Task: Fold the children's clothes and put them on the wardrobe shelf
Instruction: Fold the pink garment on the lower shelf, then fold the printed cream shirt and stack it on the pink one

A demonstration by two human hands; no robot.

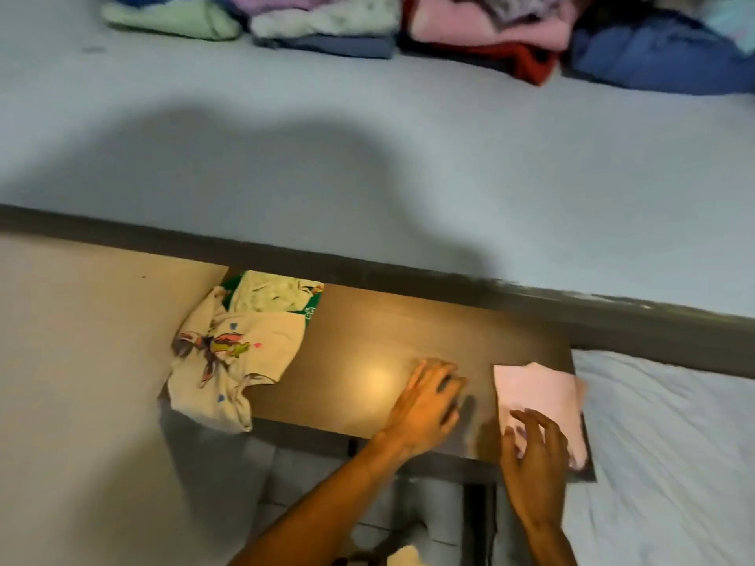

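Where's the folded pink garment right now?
In the head view, the folded pink garment lies at the right end of the brown table, beside the bed edge, with the right hand over its near corner.

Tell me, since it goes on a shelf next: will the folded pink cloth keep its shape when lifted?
The folded pink cloth looks thin and soft, so it will probably sag and unfold unless supported underneath. It seems light. On the smooth brown tabletop it likely slides easily.

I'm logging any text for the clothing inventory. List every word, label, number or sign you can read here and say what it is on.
No text can be read.
Green garment: pale marks that may be lettering, too blurred and partly hidden to read.
Cream printed garment: a cartoon picture with hearts, no words.
Folded pink garment and the stacked clothes on top: no lettering visible.
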